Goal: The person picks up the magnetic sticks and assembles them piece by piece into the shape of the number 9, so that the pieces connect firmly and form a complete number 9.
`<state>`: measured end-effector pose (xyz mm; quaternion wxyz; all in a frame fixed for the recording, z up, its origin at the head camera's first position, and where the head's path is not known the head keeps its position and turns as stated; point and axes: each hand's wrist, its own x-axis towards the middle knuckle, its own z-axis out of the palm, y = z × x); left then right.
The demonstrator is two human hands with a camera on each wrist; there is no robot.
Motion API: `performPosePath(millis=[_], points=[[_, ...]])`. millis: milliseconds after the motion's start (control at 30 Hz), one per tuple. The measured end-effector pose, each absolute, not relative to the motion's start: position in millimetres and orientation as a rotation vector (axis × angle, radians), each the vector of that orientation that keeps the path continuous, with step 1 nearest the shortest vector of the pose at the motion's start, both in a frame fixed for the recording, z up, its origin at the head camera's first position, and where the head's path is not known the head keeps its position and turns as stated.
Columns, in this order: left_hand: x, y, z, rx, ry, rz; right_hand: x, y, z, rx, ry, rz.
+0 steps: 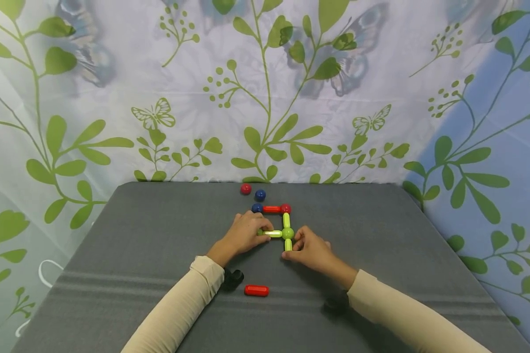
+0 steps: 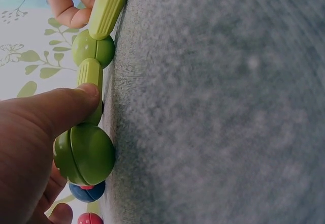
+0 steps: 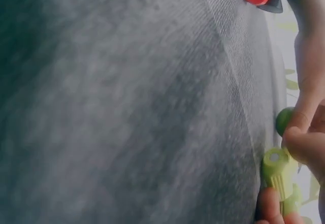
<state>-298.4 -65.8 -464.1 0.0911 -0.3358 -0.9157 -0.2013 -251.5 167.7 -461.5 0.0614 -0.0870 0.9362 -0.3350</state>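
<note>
My left hand pinches a light green magnetic rod that runs sideways between two green balls. The nearer, darker green ball shows large in the left wrist view, below the thumb. At the rod's right end sits the other green ball. My right hand pinches a second light green rod that points from this ball toward me; its silver-disc end shows in the right wrist view. A third green rod leads back to a red ball, joined by a red rod to a blue ball.
Behind the joined pieces lie a loose red ball and a loose blue ball. A loose red rod lies nearer me on the grey cloth-covered table. Black wrist mounts sit below both forearms. A patterned curtain hangs behind.
</note>
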Motion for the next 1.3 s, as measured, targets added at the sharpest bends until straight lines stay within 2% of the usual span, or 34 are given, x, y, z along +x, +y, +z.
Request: performPosePath(millis=[367,700,800,967,1133,1300], points=[[-299,-66,-466,-1.007,-2.722,-0.614,-255,164,-460,-0.128,2.791,-1.069],[-301,-67,-468,-0.991,-2.718,-0.609,-270,175,-447,-0.190,2.753,-1.204],[-300,-66,-467,-0.995,-2.724,-0.614,-292,182,-430,-0.361,2.751,-1.244],[-304,-72,-467,-0.994,-2.741,-0.565,-354,175,-405,-0.623,2.661,-1.278],[-303,-72,-468,-1.009,-2.761,-0.536,-406,155,-401,-0.637,2.570,-1.284],[-303,-69,-466,-1.001,-2.778,-0.516,-438,133,-414,-0.597,2.556,-1.131]])
